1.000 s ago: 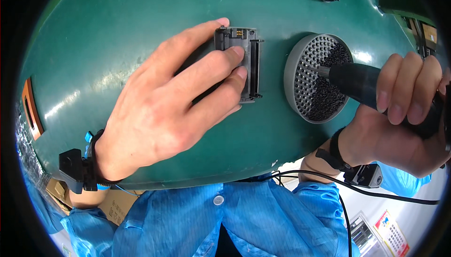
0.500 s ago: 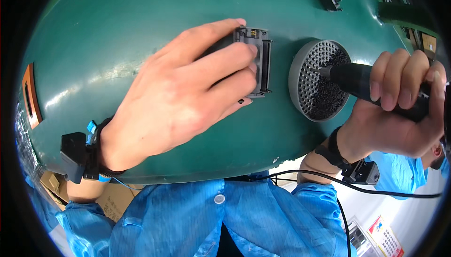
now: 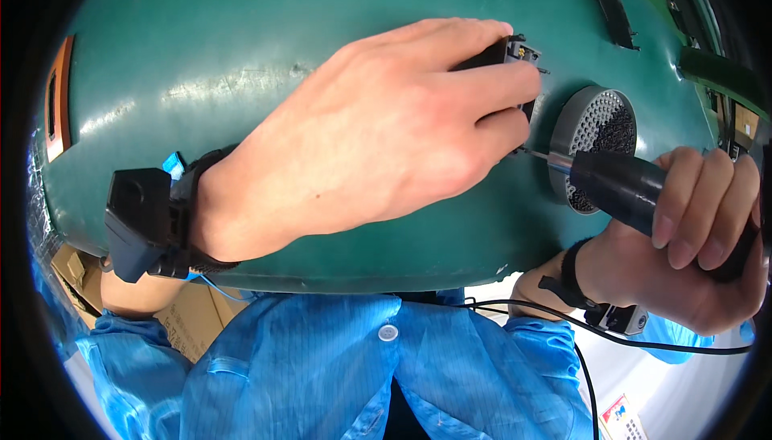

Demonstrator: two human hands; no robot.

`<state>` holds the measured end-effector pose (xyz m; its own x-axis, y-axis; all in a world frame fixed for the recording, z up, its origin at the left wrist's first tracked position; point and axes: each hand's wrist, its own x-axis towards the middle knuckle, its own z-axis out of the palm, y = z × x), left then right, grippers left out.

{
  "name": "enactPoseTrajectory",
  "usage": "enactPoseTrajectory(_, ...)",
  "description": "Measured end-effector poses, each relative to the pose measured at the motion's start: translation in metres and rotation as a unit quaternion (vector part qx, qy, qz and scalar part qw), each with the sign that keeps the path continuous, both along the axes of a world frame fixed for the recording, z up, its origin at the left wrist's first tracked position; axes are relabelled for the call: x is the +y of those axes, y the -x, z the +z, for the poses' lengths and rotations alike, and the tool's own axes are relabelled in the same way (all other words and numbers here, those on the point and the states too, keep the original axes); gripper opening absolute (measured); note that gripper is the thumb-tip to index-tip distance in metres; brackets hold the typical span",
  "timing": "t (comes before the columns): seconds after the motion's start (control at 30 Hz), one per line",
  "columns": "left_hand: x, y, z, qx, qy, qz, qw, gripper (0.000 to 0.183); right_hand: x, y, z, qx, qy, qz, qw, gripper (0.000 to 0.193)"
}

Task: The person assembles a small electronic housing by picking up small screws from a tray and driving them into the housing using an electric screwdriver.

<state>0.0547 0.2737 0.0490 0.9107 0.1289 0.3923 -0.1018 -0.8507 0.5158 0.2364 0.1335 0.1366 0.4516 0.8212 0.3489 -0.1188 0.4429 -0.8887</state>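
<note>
My left hand (image 3: 418, 114) lies over a small dark plastic housing (image 3: 524, 53) on the green table, fingers wrapped around it. Most of the housing is hidden; a grey end with small gold contacts shows past my fingertips. My right hand (image 3: 696, 231) grips a black electric screwdriver (image 3: 618, 187), its thin bit pointing left. The bit's tip reaches the housing's near end beside my left fingers; whether a screw sits on it I cannot tell. Behind the screwdriver stands a round grey screw tray (image 3: 564, 130) with a perforated face and many loose black screws.
A black strip-shaped plastic part (image 3: 613, 10) lies at the far right of the table. An orange-brown frame (image 3: 59, 102) rests at the left edge. A black cable (image 3: 643, 345) runs across below my right wrist. Cardboard boxes (image 3: 189, 323) stand below the table at left.
My left hand has slid right with the housing, closer to the screw tray. The screwdriver's bit has left the tray's screws and now meets the housing's near end.
</note>
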Motion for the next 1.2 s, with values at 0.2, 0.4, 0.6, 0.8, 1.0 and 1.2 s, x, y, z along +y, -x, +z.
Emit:
enactPoseTrajectory(0.2, -0.002, -0.001, 0.002, 0.019, -0.02, 0.0, 1.0, 0.047, 0.0, 0.003, -0.009, 0.008, -0.017, -0.001, 1.0, 0.017)
enactPoseTrajectory(0.4, -0.003, -0.001, -0.001, 0.001, -0.015, 0.008, 1.0, 0.046, 0.001, 0.004, -0.013, 0.021, -0.029, -0.001, 0.999, 0.013)
enactPoseTrajectory(0.6, -0.002, -0.001, 0.002, 0.003, -0.022, 0.009, 1.0, 0.046, 0.003, 0.006, -0.011, 0.04, -0.044, -0.008, 0.998, 0.012)
enactPoseTrajectory(0.8, -0.013, -0.005, -0.003, -0.035, 0.021, 0.04, 0.998, 0.038, 0.003, 0.022, -0.002, 0.098, -0.071, -0.034, 0.992, 0.014)
enactPoseTrajectory(1.0, -0.012, -0.006, -0.003, -0.042, -0.007, 0.047, 0.998, 0.034, 0.002, 0.018, -0.006, 0.116, -0.081, -0.045, 0.989, 0.015)
enactPoseTrajectory(1.2, -0.011, -0.006, -0.002, -0.039, 0.011, 0.046, 0.998, 0.024, 0.005, 0.016, -0.008, 0.125, -0.067, -0.04, 0.989, 0.015)
